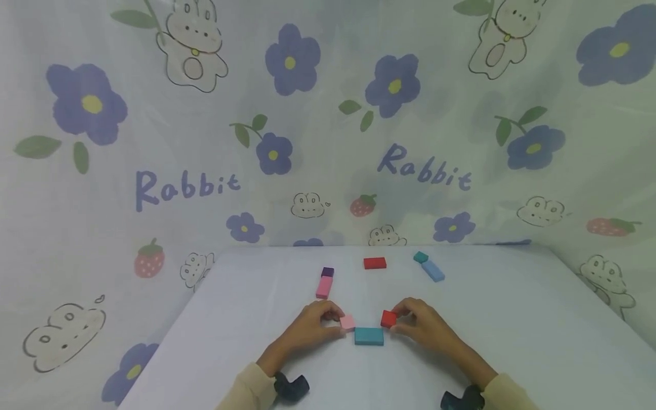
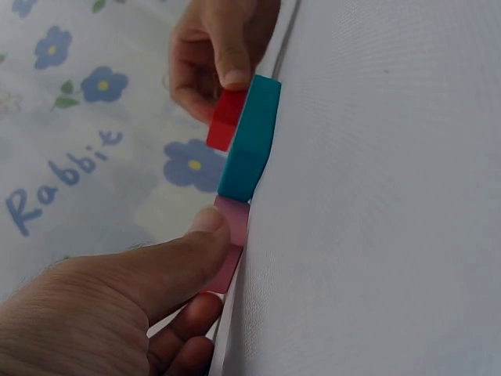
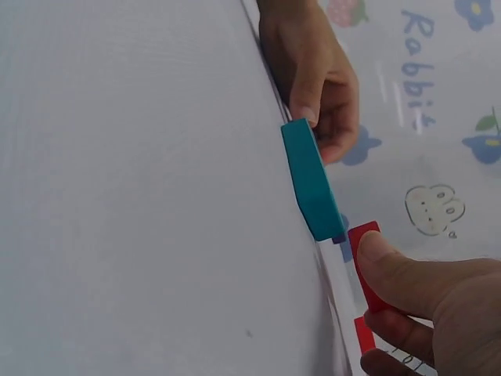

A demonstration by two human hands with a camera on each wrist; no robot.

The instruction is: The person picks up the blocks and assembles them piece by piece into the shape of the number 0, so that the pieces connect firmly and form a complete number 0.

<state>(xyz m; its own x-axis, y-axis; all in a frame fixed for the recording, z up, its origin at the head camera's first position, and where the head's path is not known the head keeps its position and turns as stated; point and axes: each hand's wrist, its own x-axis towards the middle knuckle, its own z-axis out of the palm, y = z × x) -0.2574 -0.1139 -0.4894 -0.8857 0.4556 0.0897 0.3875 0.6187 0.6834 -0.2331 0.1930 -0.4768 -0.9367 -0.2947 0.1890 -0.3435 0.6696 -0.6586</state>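
Observation:
My left hand (image 1: 315,322) pinches a small light pink block (image 1: 347,323) at the upper left corner of a teal rectangular block (image 1: 369,336). In the left wrist view the pink block (image 2: 232,219) appears right by the end of the teal one (image 2: 252,141). My right hand (image 1: 422,324) pinches a small red block (image 1: 389,319) near the teal block's upper right corner. From the right wrist, a narrow gap shows between this red block (image 3: 364,266) and the teal block (image 3: 311,180). Neither hand touches the teal block, which lies flat on the table.
Farther back on the white table (image 1: 230,324) lie a dark purple block (image 1: 327,272) with a longer pink block (image 1: 324,287), a red rectangular block (image 1: 374,263), and a green block (image 1: 421,257) meeting a light blue one (image 1: 433,271). A rabbit-patterned curtain (image 1: 328,125) hangs behind.

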